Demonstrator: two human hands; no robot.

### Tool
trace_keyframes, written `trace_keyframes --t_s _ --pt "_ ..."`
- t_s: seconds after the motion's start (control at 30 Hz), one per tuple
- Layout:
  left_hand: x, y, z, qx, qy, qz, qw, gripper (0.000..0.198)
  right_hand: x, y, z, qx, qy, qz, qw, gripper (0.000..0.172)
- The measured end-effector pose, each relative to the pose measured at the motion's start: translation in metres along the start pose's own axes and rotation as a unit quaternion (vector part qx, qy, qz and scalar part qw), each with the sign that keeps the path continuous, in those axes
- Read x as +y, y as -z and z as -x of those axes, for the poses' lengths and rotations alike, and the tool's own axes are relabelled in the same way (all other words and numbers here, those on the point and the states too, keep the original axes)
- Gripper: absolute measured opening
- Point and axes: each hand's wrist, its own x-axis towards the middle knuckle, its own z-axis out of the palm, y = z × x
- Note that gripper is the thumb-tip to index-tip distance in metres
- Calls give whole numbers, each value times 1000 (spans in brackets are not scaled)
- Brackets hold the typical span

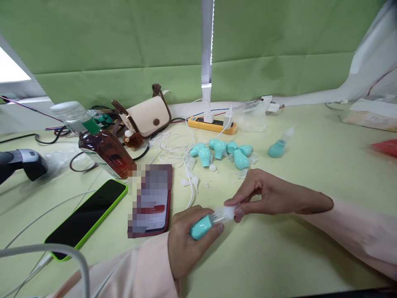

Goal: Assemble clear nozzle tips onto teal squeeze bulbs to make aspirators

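A turquoise bulb (200,228) with a clear tube (218,217) in its mouth sits in the person's grip, just to the right of the red-cased phone (159,207), taking sides as the person faces the table. I see the left hand (185,242) wrapped around that bulb, its thumb lying along the near side, while the right hand (260,192) pinches the whitish end piece (228,212) between thumb and fingers, at the far end of the clear tube. Beyond the phone and to its right, a huddle of glossy turquoise bulbs (204,157) lies on the pale table (279,256), with small white pieces (194,182) scattered nearer the phone. Well apart from the phone, farther right, one more bulb (275,150) carries a translucent tip (288,133) that slants upward. To the phone's left lies a dark-screened phone (88,217) with a bright green edge, and beyond that a bottle of reddish-brown liquid (104,151) leans in my sight. Past the phone stand a cream handbag (149,116) and, over to the right, a yellow power strip (223,126) with white plugs in it.
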Motion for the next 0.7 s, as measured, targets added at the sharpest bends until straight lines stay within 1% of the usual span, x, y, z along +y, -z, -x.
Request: trace_keyframes --t_s 0.2,0.33,0.4,0.57,0.63,0.7 --pt "2 1 -3 15 46 13 999 18 11 -8 -6 40 15 -44 998 28" --pt "3 2 -4 7 66 13 998 21 17 -12 -9 44 14 -80 996 29" --pt "2 2 -4 5 70 12 997 21 18 -12 -10 43 9 -92 995 29" --pt "0 1 -3 29 61 30 997 15 17 -12 -9 45 -14 -123 991 31" --pt "0 1 -4 31 75 52 995 16 15 -12 -8 65 -23 -117 991 31" --pt "0 1 -5 26 88 77 993 17 12 -12 -6 98 -14 -94 991 26"
